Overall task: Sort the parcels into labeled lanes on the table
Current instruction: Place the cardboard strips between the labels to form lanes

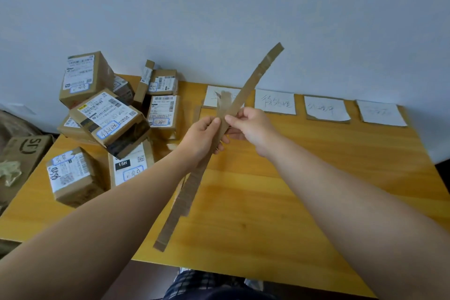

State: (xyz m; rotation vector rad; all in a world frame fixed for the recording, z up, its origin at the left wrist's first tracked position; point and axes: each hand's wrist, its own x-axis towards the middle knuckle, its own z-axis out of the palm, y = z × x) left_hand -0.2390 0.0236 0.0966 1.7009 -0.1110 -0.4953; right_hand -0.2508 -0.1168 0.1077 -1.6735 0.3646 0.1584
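Above the wooden table I hold long cardboard strips. My left hand grips them from the left and my right hand pinches them from the right, at the point where they cross. One strip rises to the upper right; another hangs down toward the table's front edge. Several brown parcels with white shipping labels are piled at the table's left end. Along the back edge lie several white handwritten lane labels, on cardboard backing.
A pale wall runs behind the table. To the left, beyond the table's edge, stands a larger cardboard box with crumpled tape beside it. A short cardboard strip lies on the table near the leftmost label.
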